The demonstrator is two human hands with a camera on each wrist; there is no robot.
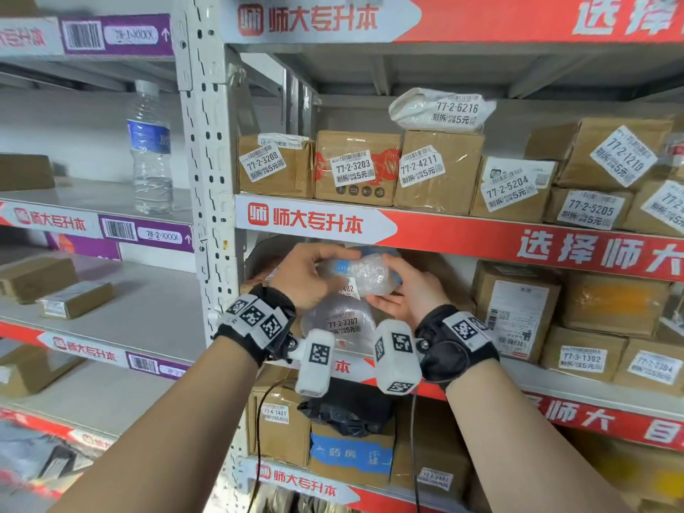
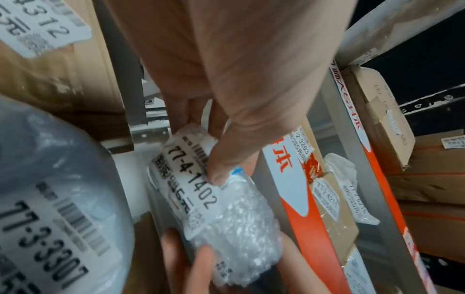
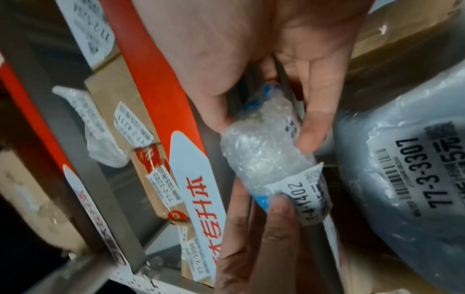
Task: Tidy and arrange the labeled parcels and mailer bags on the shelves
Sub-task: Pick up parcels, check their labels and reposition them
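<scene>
A small bubble-wrapped parcel (image 1: 361, 275) with a white label reading 77-4-1402 (image 2: 193, 185) is held between both hands in front of the third shelf. My left hand (image 1: 307, 275) grips its left end, thumb pressed on the label (image 2: 221, 169). My right hand (image 1: 403, 286) cups the right end, fingers and thumb curled round it (image 3: 264, 127). Just below lies a grey mailer bag (image 1: 340, 322) labelled 77-3-3307 (image 3: 412, 175). The parcel's far side is hidden by my fingers.
Labelled cardboard boxes (image 1: 355, 168) line the shelf above, with a white mailer bag (image 1: 440, 109) on top. More boxes (image 1: 518, 312) stand to the right on the third shelf. A water bottle (image 1: 150, 149) stands on the left rack. A black bag (image 1: 348, 412) sits on the shelf below.
</scene>
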